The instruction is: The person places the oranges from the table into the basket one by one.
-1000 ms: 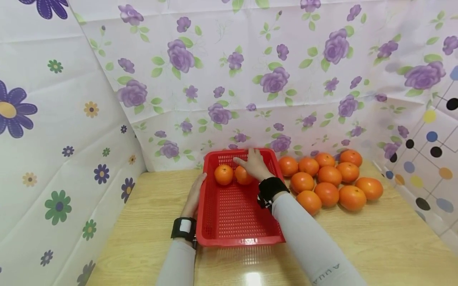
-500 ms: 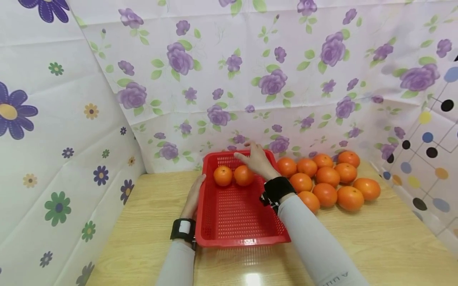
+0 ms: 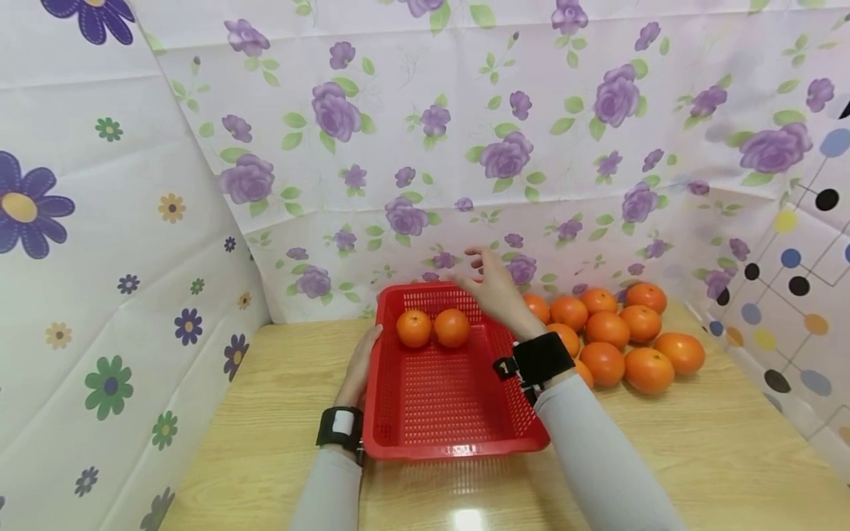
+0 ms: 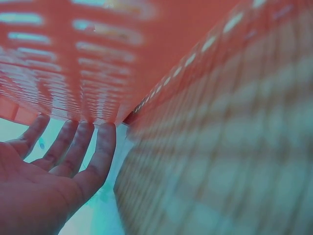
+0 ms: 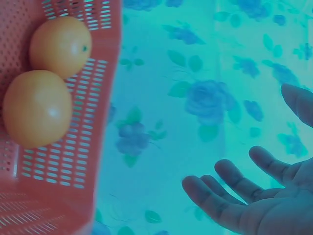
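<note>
A red plastic basket (image 3: 458, 448) with slotted walls lies on the table, two oranges side by side near its far wall: a left orange (image 3: 414, 329) and a right orange (image 3: 451, 328). My left hand (image 3: 358, 363) rests along the basket's left side; in the left wrist view its straight fingers (image 4: 105, 142) touch the slotted wall from outside. Above the basket's far right corner hovers my right hand (image 3: 496, 291), fingers spread and loosely bent, holding nothing. The right wrist view shows that hand (image 5: 264, 196) apart from both oranges.
Right of the basket, several more oranges (image 3: 607, 330) sit grouped on the wooden table (image 3: 285, 413), partly behind my right forearm. A flowered cloth (image 3: 412, 147) hangs behind the table, with patterned sheets at both sides.
My right hand has lifted off the right orange and moved up and to the right, uncovering that orange. The left hand stays at the basket's side.
</note>
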Demonstrator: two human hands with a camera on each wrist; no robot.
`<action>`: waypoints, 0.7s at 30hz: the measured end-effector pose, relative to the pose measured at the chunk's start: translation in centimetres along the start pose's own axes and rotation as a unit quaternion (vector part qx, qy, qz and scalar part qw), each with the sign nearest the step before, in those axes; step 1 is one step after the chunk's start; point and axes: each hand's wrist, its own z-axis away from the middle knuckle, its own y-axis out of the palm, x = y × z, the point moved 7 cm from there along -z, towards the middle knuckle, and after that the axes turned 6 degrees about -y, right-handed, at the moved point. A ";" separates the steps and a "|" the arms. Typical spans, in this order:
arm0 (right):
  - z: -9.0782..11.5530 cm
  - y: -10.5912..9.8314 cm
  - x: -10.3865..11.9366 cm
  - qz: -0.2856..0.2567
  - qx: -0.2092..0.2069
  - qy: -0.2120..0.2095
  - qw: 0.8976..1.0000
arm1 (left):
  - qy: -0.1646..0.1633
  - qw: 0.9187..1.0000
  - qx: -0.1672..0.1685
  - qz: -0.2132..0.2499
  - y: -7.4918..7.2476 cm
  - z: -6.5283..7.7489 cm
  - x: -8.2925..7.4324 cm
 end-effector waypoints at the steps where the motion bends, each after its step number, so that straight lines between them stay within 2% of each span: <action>1: 0.2 -0.3 0.2 0.002 -0.002 -0.006 1.000 | -0.001 1.000 -0.002 0.000 0.0 0.0 0.0; 9: 2.1 -2.5 1.4 -0.006 -0.025 -0.035 0.999 | -0.001 1.000 -0.003 0.009 0.2 -0.2 0.0; 15: 2.7 -3.3 1.5 0.006 -0.029 -0.028 0.999 | -0.001 1.000 -0.004 0.010 0.0 -0.3 0.1; 21: 3.0 -3.9 1.4 0.008 -0.040 -0.023 0.999 | 0.008 1.000 -0.006 -0.012 -0.1 -0.3 0.0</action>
